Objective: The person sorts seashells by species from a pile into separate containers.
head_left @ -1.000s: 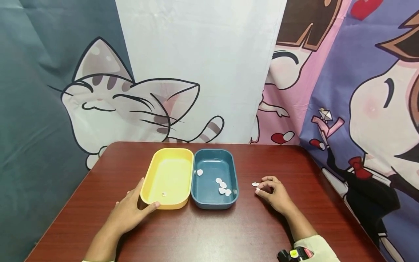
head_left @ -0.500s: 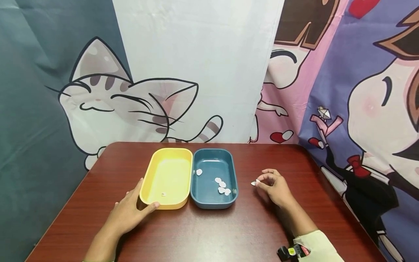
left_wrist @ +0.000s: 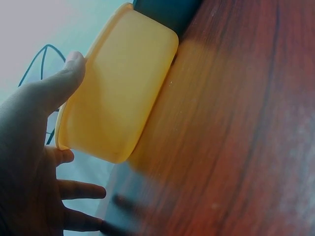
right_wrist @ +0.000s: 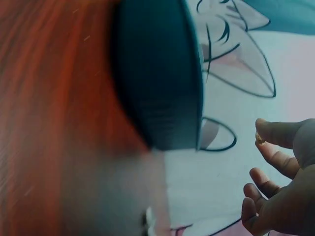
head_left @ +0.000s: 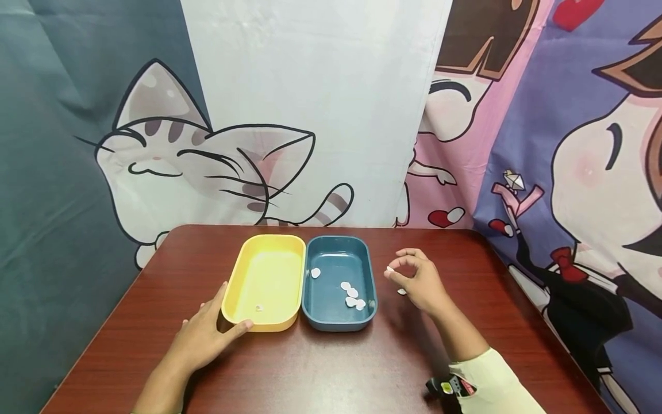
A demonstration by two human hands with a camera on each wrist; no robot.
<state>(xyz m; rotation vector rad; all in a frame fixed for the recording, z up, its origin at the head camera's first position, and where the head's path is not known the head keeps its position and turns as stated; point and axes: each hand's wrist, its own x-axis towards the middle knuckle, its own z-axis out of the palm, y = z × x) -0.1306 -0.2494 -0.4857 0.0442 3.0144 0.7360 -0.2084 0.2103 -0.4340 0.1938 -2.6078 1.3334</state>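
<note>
Since the small pale piece (head_left: 390,268) looks light, stiff and perhaps brittle, it likely wants only a gentle pinch on opposite edges; a smooth face could let it slip. It sits at the fingertips of the right hand (head_left: 421,282), thumb and forefinger nearly meeting on it, the other fingers loosely curved; the hand appears raised off the table (head_left: 320,374). Just below that hand's thumb, partly hidden by it, a loose white piece (head_left: 401,292) lies on the wood. To the right hand's left is the blue tray (head_left: 336,264), with several white pieces (head_left: 352,292) on its floor, one apart by the left wall. Farther left, against that tray, is the yellow tray (head_left: 269,276), with one tiny piece (head_left: 259,308) near the thumb of the left hand (head_left: 199,339). That hand is spread wide, thumb on the near rim, fingers fairly straight by the left side; I cannot tell how many touch. Beyond both hands hangs a cartoon-printed cloth (head_left: 320,86).
</note>
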